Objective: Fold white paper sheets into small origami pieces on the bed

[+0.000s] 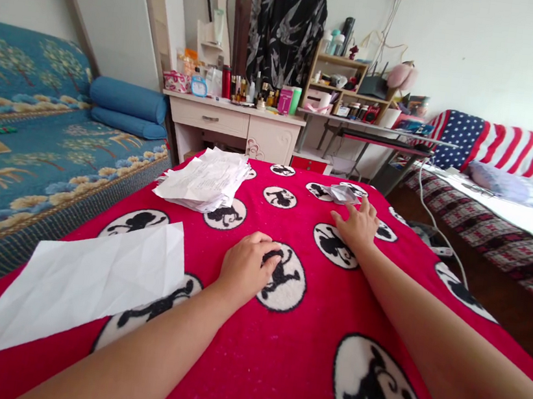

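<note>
My left hand rests palm down on the red cloth, which is patterned with black monkey figures in white ovals. Its fingers are loosely bent, the thumb stands apart, and nothing shows in it. Farther out to the right, my right hand lies with fingers spread. Just beyond its fingertips is a small silvery-grey, see-through-looking packet; whether they touch it I cannot tell. A creased white sheet of paper lies left of my left arm. Behind it sits a pile of papers with faint print.
A blue patterned sofa with rolled cushions stands at left. Beyond the cloth are a white dressing table crowded with bottles and a desk with a small shelf. A bed and a hanging white cable are at right.
</note>
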Tool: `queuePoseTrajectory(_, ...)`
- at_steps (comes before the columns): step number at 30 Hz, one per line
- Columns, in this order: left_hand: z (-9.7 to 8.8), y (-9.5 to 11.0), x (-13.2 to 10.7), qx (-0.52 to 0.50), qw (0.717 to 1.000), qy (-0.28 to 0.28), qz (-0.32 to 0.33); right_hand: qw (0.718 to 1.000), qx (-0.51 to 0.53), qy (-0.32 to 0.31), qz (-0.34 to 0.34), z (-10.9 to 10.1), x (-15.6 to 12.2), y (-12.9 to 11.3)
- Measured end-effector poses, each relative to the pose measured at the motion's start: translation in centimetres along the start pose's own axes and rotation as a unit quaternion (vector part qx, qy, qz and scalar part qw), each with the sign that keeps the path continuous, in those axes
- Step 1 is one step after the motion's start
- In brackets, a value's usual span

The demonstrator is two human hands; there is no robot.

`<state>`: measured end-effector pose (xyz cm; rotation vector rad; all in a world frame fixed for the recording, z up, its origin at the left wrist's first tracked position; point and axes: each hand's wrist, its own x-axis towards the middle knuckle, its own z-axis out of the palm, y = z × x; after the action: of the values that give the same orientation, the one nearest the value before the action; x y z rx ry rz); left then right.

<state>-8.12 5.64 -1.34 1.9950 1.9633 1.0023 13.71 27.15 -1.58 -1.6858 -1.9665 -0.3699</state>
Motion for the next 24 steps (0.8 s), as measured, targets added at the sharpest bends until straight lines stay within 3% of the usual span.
queuePoseTrajectory(6, 0.2, -0.2, 0.0, -0.003, 1.0, 0.017, 0.015, 0.987, 0.136, -0.088, 0.003, -2.7, -4.9, -2.3)
queuePoseTrajectory(10, 0.2, -0.4, -0.1, -0.004, 0.999, 0.024, 0.028, 0.955, 0.251, -0.131, -0.091, -5.5, -10.4, -5.6)
queuePoseTrajectory(14, 0.4, -0.7, -0.1, -0.027, 0.999, 0.031, 0.033, 0.933, 0.27, -0.143, -0.192, -7.8, -14.9, -8.4)
queuePoseTrajectory(18, 0.4, -1.1, 0.4, -0.102, 0.994, 0.026, 0.006, 0.931, 0.249, -0.142, -0.227, -8.9, -16.0, -9.4)
queuePoseTrajectory(20, -0.2, -1.3, 0.8, -0.136, 0.991, -0.004, -0.004, 0.932, 0.244, -0.144, -0.227, -9.2, -15.9, -9.4)
queuePoseTrajectory(24, -3.5, -2.2, 1.6, -0.209, 0.972, -0.108, -0.012, 0.931, 0.24, -0.153, -0.228, -9.5, -15.7, -9.4)
